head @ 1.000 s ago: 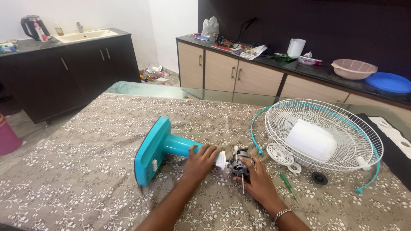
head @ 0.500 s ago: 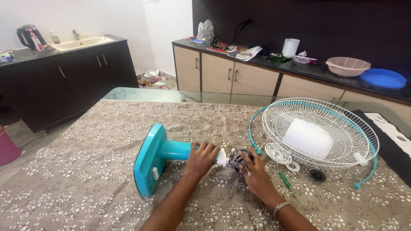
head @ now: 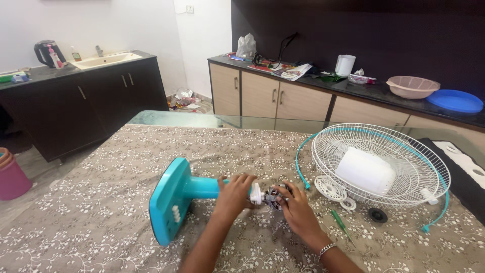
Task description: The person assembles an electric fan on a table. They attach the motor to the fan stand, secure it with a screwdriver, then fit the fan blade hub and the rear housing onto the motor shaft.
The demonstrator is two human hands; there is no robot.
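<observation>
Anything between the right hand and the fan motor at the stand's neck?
Nothing visible: the right hand is already on the motor, and the left hand grips the teal stand. The green screwdriver lies off to the right.

The fan stand (head: 174, 199) is showing smooth, glossy teal plastic; the motor (head: 274, 196) is showing bare metal windings; the guard (head: 381, 164) is looking like white coated wire. The bench (head: 101, 202) is wearing matt, patterned brown cloth; the screwdriver (head: 342, 226) is showing a glossy green plastic handle.
</observation>
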